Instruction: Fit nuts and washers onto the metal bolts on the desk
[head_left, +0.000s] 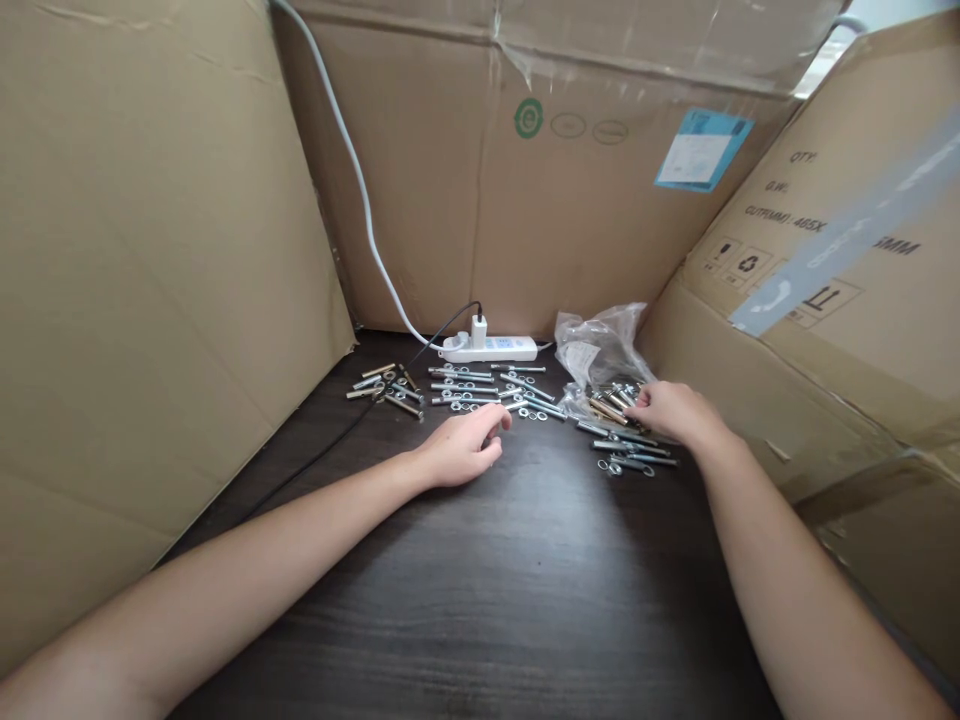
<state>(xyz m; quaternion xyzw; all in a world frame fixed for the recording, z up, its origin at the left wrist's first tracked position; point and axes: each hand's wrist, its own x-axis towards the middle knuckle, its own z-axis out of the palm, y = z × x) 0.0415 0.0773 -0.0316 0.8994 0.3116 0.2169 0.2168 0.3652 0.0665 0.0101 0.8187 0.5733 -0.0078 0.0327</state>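
Bolts [462, 388] lay rowed near the desk's [525, 590] back edge, 1 pile [611, 402] remained; left hand [465, 446] half-curled, right hand's [671, 411] hold unclear.

An improvised working corner

This place looks like a small improvised workspace; big cardboard boxes [420, 180] stand on three sides like walls; the right one carries printed shipping marks [750, 263], and the back one a blue label [705, 150]; on the dark wood-grain surface [525, 600] lie a power strip [510, 349], bolts [476, 389] and washers [542, 417]; whether it belongs to an office, home or workshop, I cannot tell.
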